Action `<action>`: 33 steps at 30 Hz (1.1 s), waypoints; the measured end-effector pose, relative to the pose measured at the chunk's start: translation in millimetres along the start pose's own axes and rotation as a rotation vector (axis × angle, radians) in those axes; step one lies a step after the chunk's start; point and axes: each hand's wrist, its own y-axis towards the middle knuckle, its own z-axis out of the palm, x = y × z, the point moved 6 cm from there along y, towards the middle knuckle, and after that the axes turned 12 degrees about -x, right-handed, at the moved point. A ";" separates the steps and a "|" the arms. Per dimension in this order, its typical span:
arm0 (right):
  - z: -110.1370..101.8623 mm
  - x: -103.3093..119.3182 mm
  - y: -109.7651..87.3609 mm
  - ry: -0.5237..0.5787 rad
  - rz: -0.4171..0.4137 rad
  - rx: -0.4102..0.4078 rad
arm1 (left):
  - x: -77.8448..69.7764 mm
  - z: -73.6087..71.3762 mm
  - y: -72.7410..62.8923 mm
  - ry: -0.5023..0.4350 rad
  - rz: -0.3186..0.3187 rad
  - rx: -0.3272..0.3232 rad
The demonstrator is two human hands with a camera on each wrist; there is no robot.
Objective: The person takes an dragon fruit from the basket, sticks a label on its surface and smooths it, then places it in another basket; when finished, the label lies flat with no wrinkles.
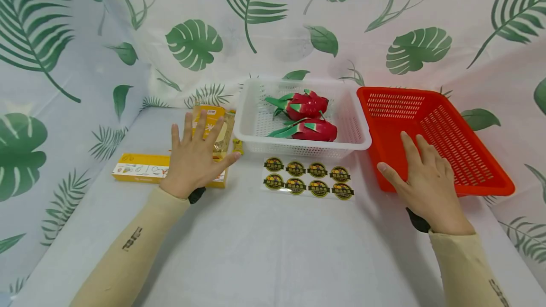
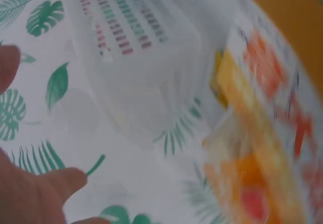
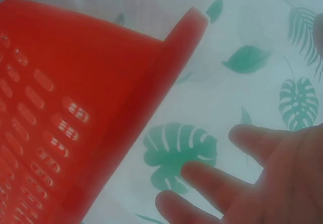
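Observation:
My left hand [image 1: 194, 158] is spread flat above a yellow and white box [image 1: 142, 167] and a yellow packet [image 1: 212, 113], holding nothing. In the left wrist view the same box [image 2: 282, 82] appears large and blurred. My right hand [image 1: 428, 184], fingers extended, hovers over the near left part of a red basket [image 1: 482, 155]; it holds nothing. In the right wrist view its fingers [image 3: 217, 183] are apart from the basket's rim. Two dragon fruits, a rear one [image 1: 309, 104] and a front one [image 1: 317, 130], lie side by side in a white basket [image 1: 307, 145] between the hands.
A sheet of round black and gold stickers [image 1: 307, 177] lies in front of the white basket. Beside that basket's left end is a small yellow item [image 1: 238, 146]. White cloth with green leaf prints [image 1: 264, 37] hangs behind and at both sides of the table [image 1: 277, 250].

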 end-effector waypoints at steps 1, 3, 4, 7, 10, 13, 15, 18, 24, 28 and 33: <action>-0.3 0.0 0.3 0.002 -0.001 -0.001 | -1.4 0.5 -0.6 -0.027 0.000 -0.008; -0.8 0.1 1.3 0.010 -0.007 -0.006 | -5.7 2.5 -2.5 -0.094 -0.001 -0.025; -1.1 -0.1 1.6 0.013 -0.010 -0.010 | -8.7 4.0 -3.7 -0.134 0.001 -0.036; -2.1 -0.3 2.3 0.027 -0.018 -0.019 | -19.4 7.8 -8.4 -0.266 0.003 -0.082; -3.1 1.7 3.7 0.034 -0.024 -0.013 | -30.8 9.6 -12.1 -0.414 0.009 -0.133; -3.0 3.9 6.2 0.030 -0.008 0.034 | -41.8 12.8 -14.4 -0.667 -0.032 -0.103; -2.0 5.9 8.9 0.021 0.006 0.076 | -48.8 18.6 -14.9 -0.878 -0.104 -0.018; 0.3 10.8 14.3 0.018 0.013 0.119 | -58.9 32.2 -15.3 -1.129 -0.249 0.136; 5.9 25.3 33.0 0.021 -0.022 0.145 | -76.4 62.4 -11.7 -1.320 -0.397 0.358; 11.1 36.7 49.4 0.018 -0.035 0.186 | -80.3 74.9 -5.6 -1.373 -0.468 0.415; 18.6 51.6 71.5 0.018 -0.022 0.241 | -80.2 79.7 5.8 -1.416 -0.531 0.393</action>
